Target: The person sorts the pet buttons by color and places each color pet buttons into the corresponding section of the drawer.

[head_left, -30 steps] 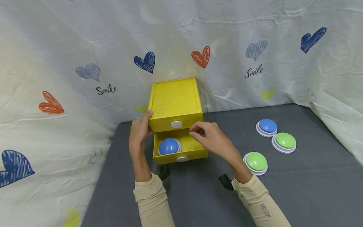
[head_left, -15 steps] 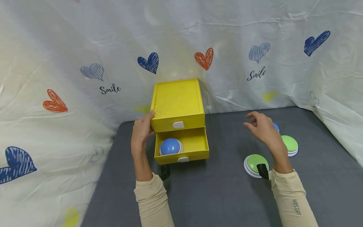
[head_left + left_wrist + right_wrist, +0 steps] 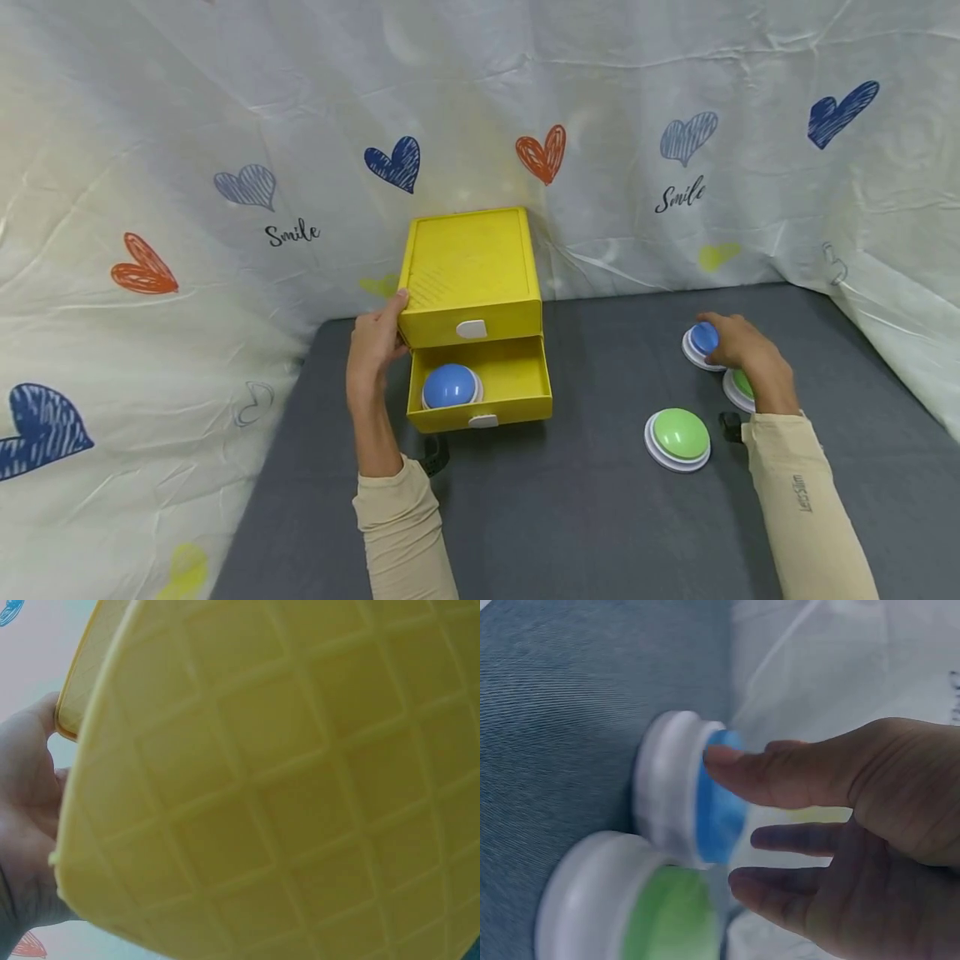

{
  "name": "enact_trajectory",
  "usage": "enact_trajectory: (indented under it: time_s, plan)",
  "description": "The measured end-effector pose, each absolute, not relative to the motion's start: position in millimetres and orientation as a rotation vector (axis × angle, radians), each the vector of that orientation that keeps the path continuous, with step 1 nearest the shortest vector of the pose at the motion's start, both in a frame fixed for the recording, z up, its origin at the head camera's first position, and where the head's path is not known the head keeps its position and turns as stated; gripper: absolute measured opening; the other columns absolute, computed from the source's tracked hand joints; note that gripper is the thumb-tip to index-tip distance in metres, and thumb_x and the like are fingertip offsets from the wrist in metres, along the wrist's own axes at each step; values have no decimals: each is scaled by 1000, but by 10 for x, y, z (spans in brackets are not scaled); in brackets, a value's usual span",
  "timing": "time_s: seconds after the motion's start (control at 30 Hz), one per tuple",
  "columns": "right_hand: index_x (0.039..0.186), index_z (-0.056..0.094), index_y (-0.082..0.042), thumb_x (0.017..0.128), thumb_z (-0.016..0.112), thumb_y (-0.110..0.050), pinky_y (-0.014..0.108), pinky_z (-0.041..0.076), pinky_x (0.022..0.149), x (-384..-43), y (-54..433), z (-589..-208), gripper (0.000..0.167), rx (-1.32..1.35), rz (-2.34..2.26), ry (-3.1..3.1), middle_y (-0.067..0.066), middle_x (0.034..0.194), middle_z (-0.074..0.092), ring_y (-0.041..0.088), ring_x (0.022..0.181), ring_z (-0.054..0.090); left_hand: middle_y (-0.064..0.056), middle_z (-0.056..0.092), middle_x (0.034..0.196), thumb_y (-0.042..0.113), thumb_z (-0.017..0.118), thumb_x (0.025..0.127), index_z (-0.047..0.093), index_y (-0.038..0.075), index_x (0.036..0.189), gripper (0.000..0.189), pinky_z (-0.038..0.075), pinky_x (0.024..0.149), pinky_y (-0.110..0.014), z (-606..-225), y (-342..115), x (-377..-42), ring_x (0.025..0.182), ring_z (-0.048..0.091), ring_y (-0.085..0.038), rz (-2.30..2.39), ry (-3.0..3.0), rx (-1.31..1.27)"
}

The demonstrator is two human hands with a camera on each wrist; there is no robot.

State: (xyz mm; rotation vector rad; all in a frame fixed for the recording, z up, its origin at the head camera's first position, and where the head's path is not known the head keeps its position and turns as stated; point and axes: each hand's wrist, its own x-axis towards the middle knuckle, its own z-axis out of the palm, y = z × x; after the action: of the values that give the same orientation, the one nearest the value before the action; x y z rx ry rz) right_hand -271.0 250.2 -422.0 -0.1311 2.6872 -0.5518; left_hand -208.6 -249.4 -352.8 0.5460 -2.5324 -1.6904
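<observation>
Hands were well apart in the head view: the left hand [image 3: 371,346] gripped the yellow box [image 3: 472,262] by its front left corner, while the right hand [image 3: 746,350] was at the outer blue button [image 3: 702,339], dome up on the desk [image 3: 562,517]. The box's pulled-out drawer [image 3: 525,408] pointed toward the person, its front running crosswise. From the left wrist, ribbed yellow plastic partly hid the fingers. From the right wrist, thumb and fingers were parted; contact could not be told.
</observation>
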Motion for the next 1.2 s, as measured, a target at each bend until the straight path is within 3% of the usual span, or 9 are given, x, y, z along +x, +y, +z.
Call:
enact_trajectory:
  time_s: [0.23, 0.47, 0.6, 0.97, 1.2]
  plan:
    - [154, 36, 3, 89, 72, 3, 75, 39, 104, -2777, 2481, -4400, 74, -118, -603, 2725, 49, 149, 29, 65, 135, 35, 8, 54, 63, 69, 51, 99, 62, 11, 87, 60, 55, 73, -22, -3501, -2499, -2064, 75, 62, -9, -1690, -2539, 550]
    - [148, 43, 4, 86, 78, 1, 77, 39, 100, -2776, 2447, -4443, 72, -70, -669, 2803, 49, 144, 34, 71, 131, 36, 9, 43, 55, 67, 51, 101, 56, 11, 82, 59, 53, 71, -25, -3510, -2485, -2059, 65, 55, -10, -1676, -2541, 557]
    - [148, 45, 3, 86, 79, -1, 78, 41, 96, -2736, 2425, -4420, 71, -31, -722, 2826, 49, 145, 32, 74, 130, 34, 9, 50, 61, 67, 50, 101, 62, 10, 90, 59, 54, 73, -23, -3504, -2483, -2065, 73, 60, -9, -1669, -2544, 561]
    - [154, 43, -2, 90, 79, -21, 74, 43, 97, -2541, 2286, -4020, 75, -122, -727, 2913, 46, 138, 41, 65, 126, 41, 10, 41, 55, 65, 52, 101, 53, 14, 78, 56, 52, 70, -24, -3508, -2475, -2072, 65, 54, -10, -1708, -2515, 544]
    - [155, 41, -5, 89, 82, -32, 70, 45, 98, -2310, 2126, -3760, 83, -108, -880, 2979, 39, 143, 48, 57, 126, 47, 12, 37, 51, 65, 54, 101, 47, 17, 70, 58, 43, 57, -24, -3522, -2478, -2082, 51, 40, -8, -1735, -2492, 518]
